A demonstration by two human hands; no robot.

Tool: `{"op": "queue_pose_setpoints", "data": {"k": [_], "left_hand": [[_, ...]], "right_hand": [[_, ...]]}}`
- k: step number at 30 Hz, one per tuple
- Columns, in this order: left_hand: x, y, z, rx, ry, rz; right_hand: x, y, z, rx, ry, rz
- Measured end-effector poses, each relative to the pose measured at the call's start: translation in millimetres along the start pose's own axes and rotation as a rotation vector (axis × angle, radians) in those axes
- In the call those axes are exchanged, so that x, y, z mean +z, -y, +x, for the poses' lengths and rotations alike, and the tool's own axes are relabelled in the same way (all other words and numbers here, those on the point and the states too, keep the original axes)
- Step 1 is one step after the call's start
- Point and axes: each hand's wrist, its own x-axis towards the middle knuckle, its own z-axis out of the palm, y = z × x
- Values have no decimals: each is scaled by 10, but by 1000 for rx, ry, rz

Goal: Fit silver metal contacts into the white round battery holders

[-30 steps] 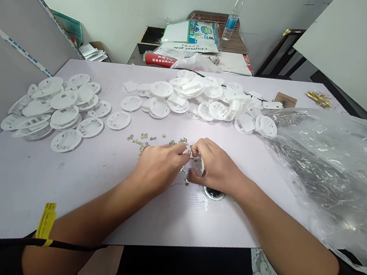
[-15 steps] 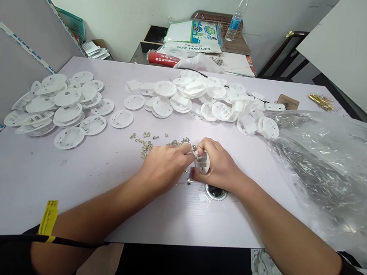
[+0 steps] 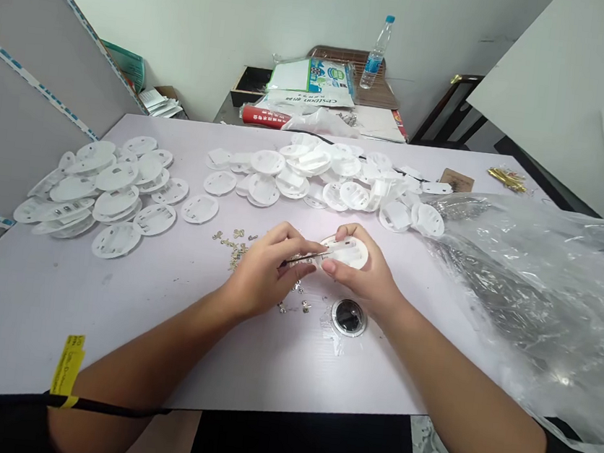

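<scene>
My left hand (image 3: pixel 269 270) is closed around a thin, dark metal tool that looks like tweezers (image 3: pixel 298 259). The tool's tip points at a white round plastic cover (image 3: pixel 350 252) with slots and ribs. My right hand (image 3: pixel 367 274) grips that cover by its edge, thumb on the near side and fingers behind. Small metal contact pieces (image 3: pixel 233 253) lie left of my left hand, and a few more metal pieces (image 3: pixel 305 306) lie below the hands. Near my right wrist, a black round disc with a silver rim (image 3: pixel 349 318) sits on the table.
White round covers are heaped at the left (image 3: pixel 116 176) and along the back (image 3: pixel 312 166). A large clear plastic bag (image 3: pixel 534 296) spreads over the right side. Gold-coloured parts (image 3: pixel 507 178) lie at the back right. A water bottle (image 3: pixel 374 56) stands beyond the table.
The cover in my right hand has turned flatter and shows more of its face. My left hand has opened out slightly, revealing the thin tool. The camera view has shifted a little.
</scene>
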Motion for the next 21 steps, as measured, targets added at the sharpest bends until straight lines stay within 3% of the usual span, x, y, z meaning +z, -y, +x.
{"op": "queue_pose_setpoints", "data": {"k": [4, 7, 14, 17, 21], "left_hand": [[35, 22, 13, 26, -22, -159], [15, 52, 23, 16, -19, -288], [-51, 18, 33, -317, 91, -781], [-61, 9, 29, -336, 114, -831], [-50, -2, 20, -326, 2, -764]], "right_hand": [[121, -3, -17, 133, 29, 194], [116, -9, 1, 110, 35, 167], [66, -67, 27, -72, 68, -77], [91, -92, 20, -72, 93, 2], [127, -109, 8, -37, 83, 58]]}}
